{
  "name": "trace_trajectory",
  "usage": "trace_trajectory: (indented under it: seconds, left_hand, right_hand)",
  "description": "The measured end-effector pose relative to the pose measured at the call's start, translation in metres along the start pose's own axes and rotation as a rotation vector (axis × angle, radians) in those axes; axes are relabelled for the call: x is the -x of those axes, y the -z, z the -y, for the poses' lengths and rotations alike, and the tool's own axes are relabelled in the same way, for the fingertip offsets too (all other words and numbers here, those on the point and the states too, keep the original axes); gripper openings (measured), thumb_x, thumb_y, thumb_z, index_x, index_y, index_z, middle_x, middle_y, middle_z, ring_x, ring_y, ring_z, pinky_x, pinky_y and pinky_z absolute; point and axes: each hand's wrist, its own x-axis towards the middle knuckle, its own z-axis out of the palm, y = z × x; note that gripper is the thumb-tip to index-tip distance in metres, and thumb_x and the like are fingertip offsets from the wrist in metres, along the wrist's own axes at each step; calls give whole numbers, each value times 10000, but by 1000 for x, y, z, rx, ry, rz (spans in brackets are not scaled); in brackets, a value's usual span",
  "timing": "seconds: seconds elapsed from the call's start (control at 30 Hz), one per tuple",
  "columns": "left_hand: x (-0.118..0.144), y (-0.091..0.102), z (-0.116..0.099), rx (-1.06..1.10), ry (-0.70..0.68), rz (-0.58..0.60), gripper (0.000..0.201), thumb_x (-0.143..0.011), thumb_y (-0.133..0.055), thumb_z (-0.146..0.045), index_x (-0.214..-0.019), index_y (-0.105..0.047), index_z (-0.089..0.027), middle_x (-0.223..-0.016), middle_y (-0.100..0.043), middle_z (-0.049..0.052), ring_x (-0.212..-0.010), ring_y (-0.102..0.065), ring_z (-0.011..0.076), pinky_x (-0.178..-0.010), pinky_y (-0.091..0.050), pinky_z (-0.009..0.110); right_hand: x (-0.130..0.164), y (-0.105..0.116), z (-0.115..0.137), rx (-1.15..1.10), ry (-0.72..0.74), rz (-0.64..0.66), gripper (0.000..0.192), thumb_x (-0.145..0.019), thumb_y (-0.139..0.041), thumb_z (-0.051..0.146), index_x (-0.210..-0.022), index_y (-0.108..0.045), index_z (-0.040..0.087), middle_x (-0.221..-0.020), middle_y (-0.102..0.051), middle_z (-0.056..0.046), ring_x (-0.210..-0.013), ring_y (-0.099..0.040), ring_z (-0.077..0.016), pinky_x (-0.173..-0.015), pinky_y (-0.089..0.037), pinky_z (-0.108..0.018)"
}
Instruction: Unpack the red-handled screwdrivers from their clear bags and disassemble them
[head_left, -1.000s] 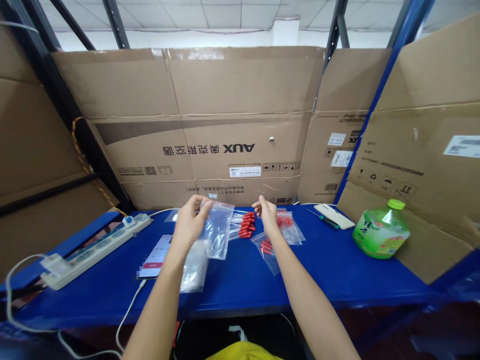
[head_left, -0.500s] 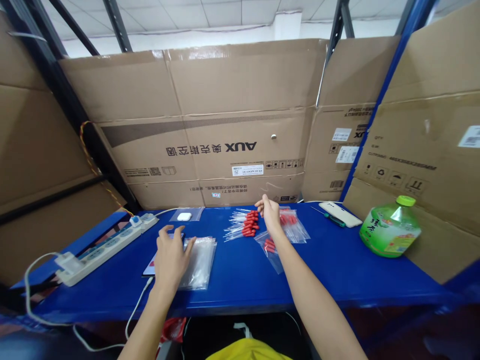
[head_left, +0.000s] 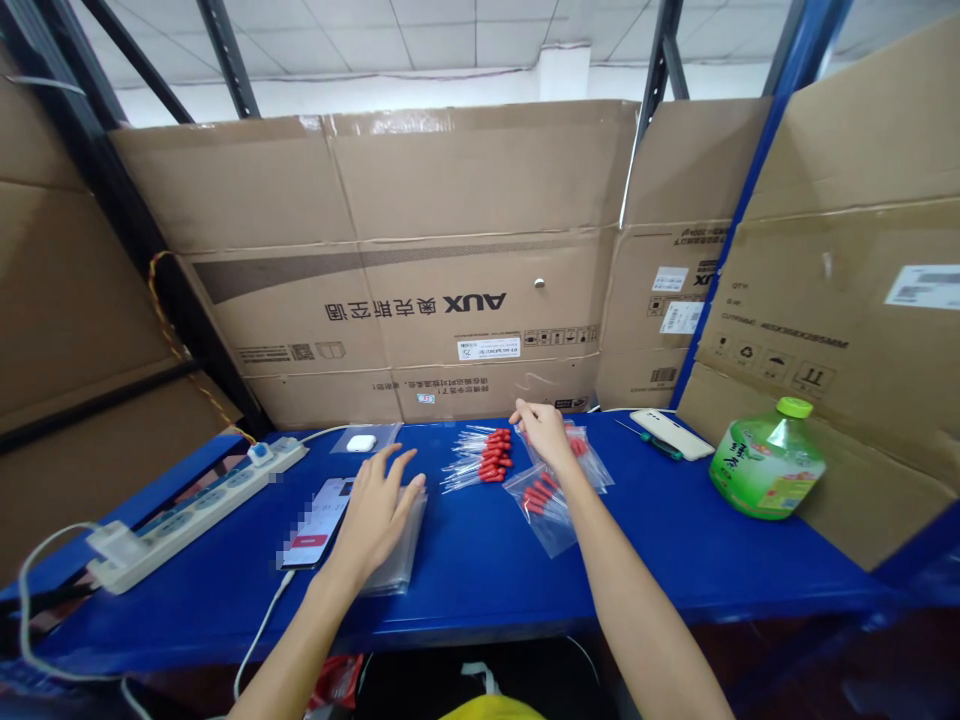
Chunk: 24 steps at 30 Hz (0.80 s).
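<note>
My left hand (head_left: 375,510) is over the stack of clear plastic bags (head_left: 397,570), its fingers spread and nothing held in them. Just left of it lies a phone (head_left: 319,525) with a lit screen and a charging cable. My right hand (head_left: 544,432) has its fingers drawn together above the filled bags; what they pinch, if anything, is too faint to make out. Beneath that wrist is a clear bag with red-ended pieces (head_left: 541,497), and another filled bag (head_left: 592,460) lies behind it. Between my hands sits a pile of loose red-ended pieces with thin pale stems (head_left: 491,457).
A power strip (head_left: 202,510) runs along the left edge. Earbud case (head_left: 361,443) lies at the back. On the right are a screwdriver (head_left: 664,447), a pale phone-shaped item (head_left: 679,433) and a green bottle (head_left: 769,460). Cardboard (head_left: 420,200) walls the blue table (head_left: 480,570).
My left hand has moved right, off the phone and farther over the bag stack. My right hand has dipped slightly toward the filled bags. The view has shifted a little.
</note>
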Motion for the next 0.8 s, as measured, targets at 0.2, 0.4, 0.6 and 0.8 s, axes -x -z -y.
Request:
trace_trajectory:
  seconds: [0.2, 0.4, 0.6, 0.8]
  left_hand:
    - [-51, 38, -44, 147, -60, -157, 351, -1013, -395, -442, -1143, -627, -212, -1130, -670, 89, -1092, -608, 252, -969, -459, 383]
    - [-108, 10, -89, 313, -146, -184, 296, -1016, -403, -355, -930, -641, -202, -828, -697, 28, -729, -619, 168, -669, -409, 262]
    - [-105, -40, -83, 244, -188, -96, 243, -1005, -426, -314, -935, -643, -229, -732, -677, -2, -661, -603, 150, -624, -327, 253]
    - [-95, -43, -62, 247, -133, -117, 284, -1017, -400, -369, -941, -633, -225, -643, -617, -10, -603, -579, 143, -608, -296, 252]
  right_hand:
    - [7, 36, -10, 497, -82, 533, 139, -676, -808, 343, -752, -782, 230, -667, -715, -4, -623, -617, -171, -573, -354, -253]
    - [18, 31, -3, 688, -211, 796, 167, -626, -824, 253, -788, -787, 242, -660, -699, 33, -617, -603, -140, -583, -378, -237]
    - [20, 34, 10, 360, -22, 828, 36, -689, -715, 190, -719, -736, 189, -725, -691, 5, -700, -610, -155, -668, -427, -246]
    - [21, 29, 25, -47, 52, 701, 125, -795, -687, 300, -803, -656, 179, -797, -660, 3, -742, -585, -150, -718, -446, -267]
